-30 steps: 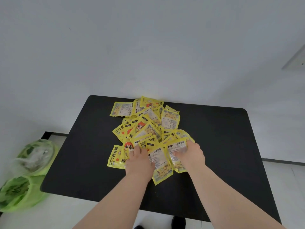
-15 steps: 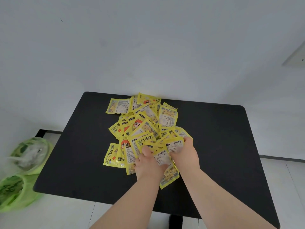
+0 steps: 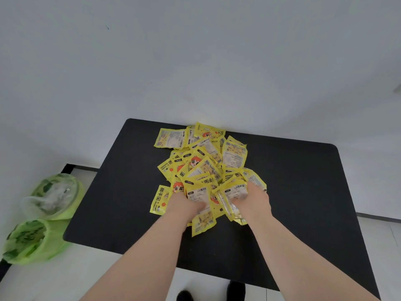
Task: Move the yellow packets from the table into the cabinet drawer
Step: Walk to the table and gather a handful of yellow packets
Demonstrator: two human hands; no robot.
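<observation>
Clutching yellow packets [image 3: 201,168] in left hand [image 3: 186,206] and right hand [image 3: 255,200], black table [image 3: 303,192]

A heap of yellow packets [image 3: 204,168] lies on the black tabletop [image 3: 303,192]. At its 6 o'clock edge the left hand [image 3: 184,205] and right hand [image 3: 255,203] each grip packets. Green bags [image 3: 43,216] sit on the floor [image 3: 65,279] at 8 o'clock.

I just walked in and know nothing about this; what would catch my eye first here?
A heap of bright yellow printed plastic packets sprawls across the middle of a matte black rectangular table. At the heap's near edge, the person's bare left hand and right hand grip packets side by side. Two translucent green plastic bags sit on the pale floor left of the table.
</observation>
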